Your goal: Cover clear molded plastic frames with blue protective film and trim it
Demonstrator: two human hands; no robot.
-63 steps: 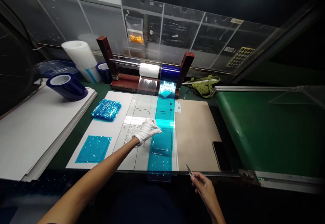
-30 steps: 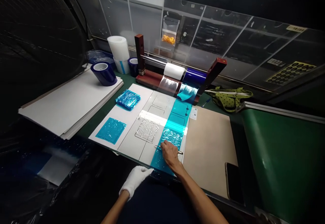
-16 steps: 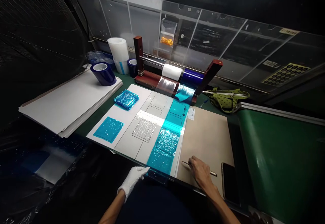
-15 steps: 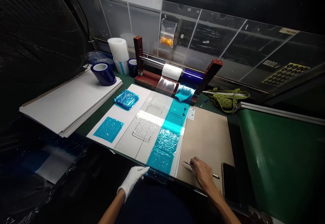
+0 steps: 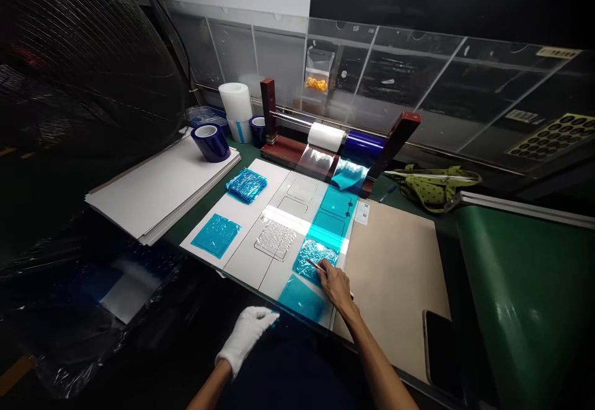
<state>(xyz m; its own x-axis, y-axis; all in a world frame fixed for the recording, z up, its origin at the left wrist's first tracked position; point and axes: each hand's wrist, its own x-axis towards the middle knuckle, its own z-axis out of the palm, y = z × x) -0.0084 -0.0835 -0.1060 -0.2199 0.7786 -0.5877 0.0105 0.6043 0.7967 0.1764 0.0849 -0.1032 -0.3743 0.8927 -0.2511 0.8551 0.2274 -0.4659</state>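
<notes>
The blue film strip [image 5: 325, 236] lies flat on the white template board [image 5: 246, 212], running from the roll stand [image 5: 339, 143] at 12 o'clock toward the near edge; it looks thin, limp and clingy (easily wrinkled), best lifted by a free corner. The bare right hand [image 5: 335, 283] pinches a slim blade [image 5: 315, 266] tip-down on the film's crinkled square, while the gloved left hand [image 5: 245, 334], at 7 o'clock from it, rests loosely curled, holding nothing, at the board's near edge.
</notes>
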